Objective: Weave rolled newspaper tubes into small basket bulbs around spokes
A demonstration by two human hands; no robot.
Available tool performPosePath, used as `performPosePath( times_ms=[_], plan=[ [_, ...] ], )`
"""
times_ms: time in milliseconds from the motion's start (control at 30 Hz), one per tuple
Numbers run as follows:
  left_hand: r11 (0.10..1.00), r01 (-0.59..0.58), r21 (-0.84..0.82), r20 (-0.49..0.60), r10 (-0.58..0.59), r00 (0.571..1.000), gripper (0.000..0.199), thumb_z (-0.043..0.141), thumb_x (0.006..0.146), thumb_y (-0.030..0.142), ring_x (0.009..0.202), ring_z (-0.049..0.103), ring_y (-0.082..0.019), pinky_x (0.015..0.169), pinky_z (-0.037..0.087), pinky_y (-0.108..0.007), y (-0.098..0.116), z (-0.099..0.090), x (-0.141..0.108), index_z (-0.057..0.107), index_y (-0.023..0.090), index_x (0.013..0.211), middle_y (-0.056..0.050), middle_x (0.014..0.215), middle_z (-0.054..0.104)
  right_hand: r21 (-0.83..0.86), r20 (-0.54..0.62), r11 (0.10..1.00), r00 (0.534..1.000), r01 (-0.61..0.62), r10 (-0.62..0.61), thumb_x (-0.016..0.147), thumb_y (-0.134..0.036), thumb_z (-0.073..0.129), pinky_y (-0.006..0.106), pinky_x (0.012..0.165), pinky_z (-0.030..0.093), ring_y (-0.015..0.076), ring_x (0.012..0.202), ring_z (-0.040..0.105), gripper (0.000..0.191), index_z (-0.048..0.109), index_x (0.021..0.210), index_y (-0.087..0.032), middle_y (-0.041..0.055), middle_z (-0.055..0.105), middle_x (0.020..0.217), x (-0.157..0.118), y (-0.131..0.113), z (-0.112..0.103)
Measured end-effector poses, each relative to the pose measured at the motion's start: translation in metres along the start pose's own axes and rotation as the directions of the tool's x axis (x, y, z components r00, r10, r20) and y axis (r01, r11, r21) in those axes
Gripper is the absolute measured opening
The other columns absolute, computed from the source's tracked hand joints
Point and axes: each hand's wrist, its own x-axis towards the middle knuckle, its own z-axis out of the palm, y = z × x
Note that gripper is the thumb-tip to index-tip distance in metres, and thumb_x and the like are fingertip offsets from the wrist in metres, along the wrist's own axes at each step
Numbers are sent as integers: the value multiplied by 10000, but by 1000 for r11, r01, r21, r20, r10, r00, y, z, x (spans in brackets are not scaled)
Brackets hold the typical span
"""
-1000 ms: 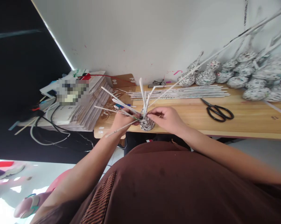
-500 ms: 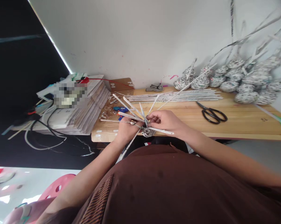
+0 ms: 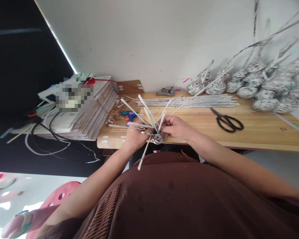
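Observation:
A small woven piece of rolled newspaper (image 3: 158,138) is held between my hands near the table's front edge. Several paper sticks fan out from its top, one of them pointing down toward my apron. My left hand (image 3: 137,136) is closed around the left side of the weave, its thumb by the rim. On the right side, my right hand (image 3: 174,127) pinches with bent fingers at a paper stick (image 3: 161,122) that stands steeply up from the rim. A longer strip (image 3: 201,90) runs from the weave toward the back right. The inside of the weave is mostly hidden.
Loose paper sticks (image 3: 189,101) lie along the back of the wooden table (image 3: 261,129). Black-handled scissors (image 3: 227,121) rest to the right, several woven gourd shapes (image 3: 265,99) behind them. A blue glue gun (image 3: 129,116) lies left, beside stacked paper (image 3: 97,113) and cables.
The paper stick by my right hand has swung from pointing right to standing nearly upright. My right hand has turned slightly with it, while the left keeps its hold.

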Motion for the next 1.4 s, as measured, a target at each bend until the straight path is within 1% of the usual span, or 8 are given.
performPosePath(
  times_ms=[133,300,500,600,733,900,1167,1400],
  plan=[
    [999,-19,49,24,18,1000,49,696,725,211,621,656,-155,564,515,-242,8,-1,-1,697,176,758,-26,709,728,-245,-66,968,995,59,-77,672,-298,776,235,513,394,107,517,522,211,613,752,-189,-45,579,575,-2,-1,1],
    [996,-7,89,47,3,999,63,731,707,225,630,661,-158,587,510,-242,22,-1,-5,706,171,727,-18,683,726,-575,-32,794,964,197,-263,656,-407,872,235,532,335,100,519,521,361,677,875,-197,-66,596,573,-19,-14,8],
    [987,107,118,8,-108,994,131,750,704,285,676,686,-172,631,528,-258,23,-1,-7,706,167,741,-40,741,751,-653,-19,701,919,286,-393,816,-240,745,231,567,361,94,551,531,143,637,739,-189,-40,610,619,-28,-11,15],
    [989,128,76,41,-131,991,145,740,713,294,635,674,-163,598,520,-252,19,-1,-4,705,167,770,-36,705,737,-655,-64,689,885,311,-461,855,-218,667,242,604,422,125,617,601,34,652,837,-193,-1,673,709,-29,0,15],
    [989,143,22,44,-144,989,131,741,702,275,590,648,-142,569,504,-237,18,1,-3,704,161,754,-29,682,724,-539,-174,801,896,260,-408,871,-248,620,259,604,496,155,640,667,72,660,901,-196,28,713,754,-26,10,15],
    [995,91,46,-71,-88,994,86,749,702,233,594,638,-132,575,489,-226,21,6,-9,702,162,710,-26,674,724,-42,-220,995,971,86,-94,846,-292,645,231,476,538,133,514,644,120,634,896,-184,-14,663,624,-20,14,17],
    [989,-90,118,-91,101,991,42,763,747,216,695,666,-161,661,515,-267,15,5,-17,772,179,764,-50,755,733,160,-220,987,976,23,13,740,-299,794,193,446,546,114,484,644,197,683,800,-148,-2,678,571,-18,11,12],
    [935,-330,131,40,328,944,99,716,781,113,740,684,-149,721,537,-259,10,-3,-16,769,196,797,-42,814,739,202,-187,979,982,11,28,654,-418,879,204,443,545,107,469,628,342,712,759,-137,20,709,610,-16,9,10]
  ],
)
